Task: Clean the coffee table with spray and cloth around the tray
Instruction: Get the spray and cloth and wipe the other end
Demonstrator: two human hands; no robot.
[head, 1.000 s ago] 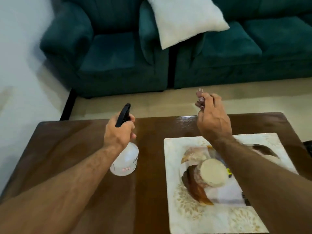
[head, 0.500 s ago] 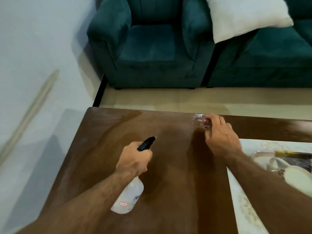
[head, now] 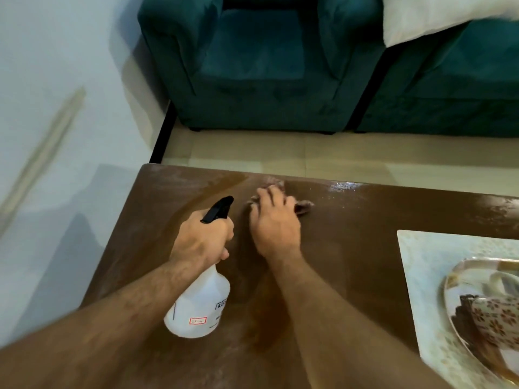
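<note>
My left hand [head: 202, 242] grips the neck of a white spray bottle [head: 200, 304] with a black trigger head, held above the dark brown coffee table [head: 365, 248]. My right hand [head: 273, 220] presses a small brownish cloth [head: 304, 206] flat against the tabletop near the far edge; most of the cloth is hidden under the palm and fingers. A wet shine lies on the far edge to the right of the cloth. The white patterned tray [head: 421, 265] sits at the right, partly out of frame, with a glossy dish [head: 460, 279] on it.
A teal armchair [head: 261, 68] and a teal sofa [head: 449, 88] with a white pillow [head: 438, 15] stand beyond the table across a strip of beige floor. A pale wall runs along the left of the table.
My right hand has slid the cloth leftward along the table's far edge, close to the left hand. The view has swung left, so the tray now sits at the right border.
</note>
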